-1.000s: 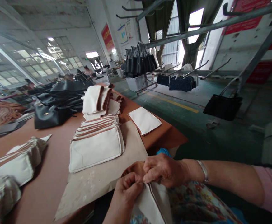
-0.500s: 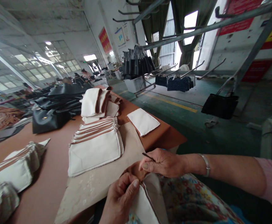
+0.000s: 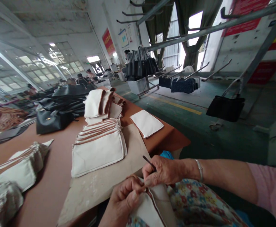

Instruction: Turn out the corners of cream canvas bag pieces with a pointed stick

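Note:
Over my lap, my left hand pinches the upper edge of a cream cloth piece with brown lining showing along its opening. My right hand is closed around a thin dark stick-like tool, whose end juts out up and to the left. Its thumb and fingertips meet the same edge, right beside my left fingers. What the fingertips do at the edge is partly hidden. A row of overlapping cream pieces with brown edges lies on the table ahead of my hands.
One flat cream piece lies near the table's right edge. Behind the row stand folded cream pieces, with black bags to their left. More cream bundles lie at left. A metal rack with hanging bags stands beyond.
My right hand has moved down to the cloth edge, close against my left fingers. The brown lining that stood up between my hands is now mostly covered. The tool tilts more steeply.

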Demonstrator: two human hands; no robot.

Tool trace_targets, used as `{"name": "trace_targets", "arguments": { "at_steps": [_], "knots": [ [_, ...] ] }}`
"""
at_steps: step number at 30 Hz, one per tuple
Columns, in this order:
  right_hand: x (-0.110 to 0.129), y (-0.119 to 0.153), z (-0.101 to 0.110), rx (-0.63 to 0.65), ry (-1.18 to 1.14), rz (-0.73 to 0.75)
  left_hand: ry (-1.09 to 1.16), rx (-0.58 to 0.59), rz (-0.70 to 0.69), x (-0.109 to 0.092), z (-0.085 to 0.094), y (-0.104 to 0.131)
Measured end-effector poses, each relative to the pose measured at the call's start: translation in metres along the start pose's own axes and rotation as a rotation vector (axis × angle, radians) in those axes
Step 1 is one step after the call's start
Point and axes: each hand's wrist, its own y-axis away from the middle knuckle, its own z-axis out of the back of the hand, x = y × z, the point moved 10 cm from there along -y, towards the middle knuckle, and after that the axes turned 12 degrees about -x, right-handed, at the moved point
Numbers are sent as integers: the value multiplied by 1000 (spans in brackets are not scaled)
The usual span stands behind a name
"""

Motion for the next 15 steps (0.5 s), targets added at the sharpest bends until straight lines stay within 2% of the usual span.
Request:
{"name": "trace_targets", "arguments": {
  "at_steps": [3,6,10,12,15],
  "knots": [
    [1,0,2,-4,-12,29,-41,12,28,-7,2,2],
    [-2,-1,3,-4,-15,16,-67,-1,104,-4,2,5],
    [-1,-10,6,1,86,73,-96,-119,86,2,8,8],
    [15,-15,12,-35,242,194,-154,-232,47,1,19,9],
    [63,-13,23,-195,549,430,-294,-446,-99,-17,41,19]
  ]
}}
